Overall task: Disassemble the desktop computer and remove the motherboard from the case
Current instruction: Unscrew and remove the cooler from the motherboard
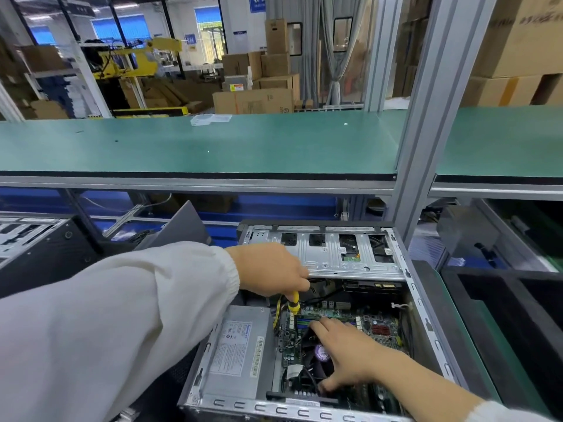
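An open desktop case (426,315) lies on its side in front of me. Its green motherboard (377,328) sits inside, right of the grey power supply (236,351). My left hand (271,271) grips a yellow-handled screwdriver (294,303), held upright with its tip down at the board's upper left. My right hand (350,348) rests with spread fingers over the black CPU cooler fan (315,357), hiding most of it. A silver drive cage (329,254) spans the case's far end.
A green shelf (198,144) runs across above the case, carried by an aluminium post (423,123) at the right. Another black case (33,248) stands at the left, and a dark foam tray (505,303) at the right. Cardboard boxes fill the background.
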Demonstrator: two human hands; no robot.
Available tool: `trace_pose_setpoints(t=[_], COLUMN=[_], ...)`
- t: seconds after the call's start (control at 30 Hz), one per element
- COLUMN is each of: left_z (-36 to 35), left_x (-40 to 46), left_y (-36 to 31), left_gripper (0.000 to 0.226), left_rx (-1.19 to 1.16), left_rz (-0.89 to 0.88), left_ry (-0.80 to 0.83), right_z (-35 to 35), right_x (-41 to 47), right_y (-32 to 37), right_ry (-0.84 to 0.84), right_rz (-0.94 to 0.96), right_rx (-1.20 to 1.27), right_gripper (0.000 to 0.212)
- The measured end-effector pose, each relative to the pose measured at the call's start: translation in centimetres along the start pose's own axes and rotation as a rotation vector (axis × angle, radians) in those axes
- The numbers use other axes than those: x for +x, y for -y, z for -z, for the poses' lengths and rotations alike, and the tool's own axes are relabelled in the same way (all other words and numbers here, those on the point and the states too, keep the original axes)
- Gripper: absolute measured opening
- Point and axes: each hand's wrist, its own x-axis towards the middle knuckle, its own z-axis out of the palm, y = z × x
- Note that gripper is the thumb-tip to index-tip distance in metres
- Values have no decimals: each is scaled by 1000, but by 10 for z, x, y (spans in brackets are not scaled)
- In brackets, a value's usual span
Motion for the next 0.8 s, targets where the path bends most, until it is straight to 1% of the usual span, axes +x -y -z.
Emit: trace_pose_setpoints(t=[0.07,0.13,0.23,0.27,0.3,0.37,0.43,0.5,0.57,0.6,0.63,0.7,0.8], left_z=[-3,-3,-2,-1,-1,0,-1,-1,-3,-5,-6,-6,-8], left_x=[-2,2,15,17,19,15,9,3,0,0,0,1,6], left_y=[-3,-8,-10,-10,-9,-10,-11,-12,-12,-13,-13,-13,-13], left_gripper=[26,32,39,39,40,44,41,36,22,14,10,11,23], left_rx=[-17,-153,-454,-532,-581,-607,-629,-641,-527,-464,-421,-387,-461], left_rz=[44,232,529,586,611,607,556,418,260,221,205,212,297], left_ry=[8,60,294,370,412,409,322,225,167,141,116,82,63], right_z=[0,1,1,2,2,2,2,1,1,1,0,1,2], right_x=[0,0,0,0,0,-1,-1,-1,-1,-1,0,-1,-1], right_y=[0,1,2,2,2,2,2,2,2,1,2,2,2], right_ry=[1,4,2,4,5,3,-1,-6,-10,-9,-10,-13,-14], right_rz=[3,8,12,15,18,19,21,21,20,19,18,17,13], right_rx=[5,-4,-7,-4,-5,-11,-16,-16,-22,-25,-25,-23,-20], right_gripper=[105,105,106,106,106,106,106,106,107,107,107,106,105])
